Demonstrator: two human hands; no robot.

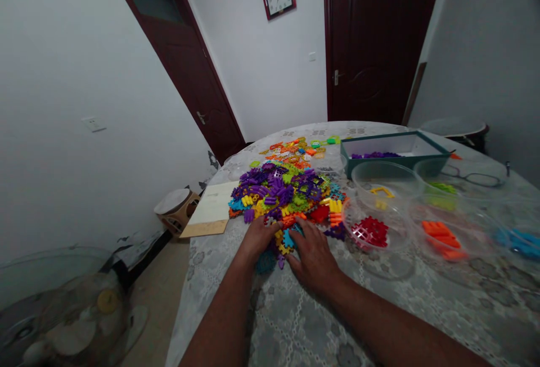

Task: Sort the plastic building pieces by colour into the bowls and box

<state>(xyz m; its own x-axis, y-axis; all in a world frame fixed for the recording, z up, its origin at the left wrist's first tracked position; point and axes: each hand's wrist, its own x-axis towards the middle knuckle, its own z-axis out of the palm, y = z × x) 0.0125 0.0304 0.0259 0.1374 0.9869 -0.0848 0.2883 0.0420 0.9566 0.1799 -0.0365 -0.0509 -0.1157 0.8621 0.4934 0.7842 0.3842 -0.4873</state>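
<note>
A heap of coloured plastic building pieces [274,184], mostly purple with green, yellow, orange and blue, covers the middle of the table. At its near edge my left hand [256,239] rests on pieces, thumb pointing right and fingers loosely extended, partly hidden. My right hand [315,252] lies opposite with its fingers apart, touching a light blue gear-edged piece [288,239]. Between the hands are yellow pieces [280,241] and a small purple piece [280,261]. A dark teal piece [265,262] lies by my left wrist. Neither hand visibly lifts anything.
Clear plastic tubs on the right hold red pieces [371,233], orange pieces [442,239], blue pieces [525,242] and yellow-green ones. Behind them stand a green-edged box [394,162] with purple pieces and a pair of glasses [483,179]. Cardboard [211,209] overhangs the table's left edge.
</note>
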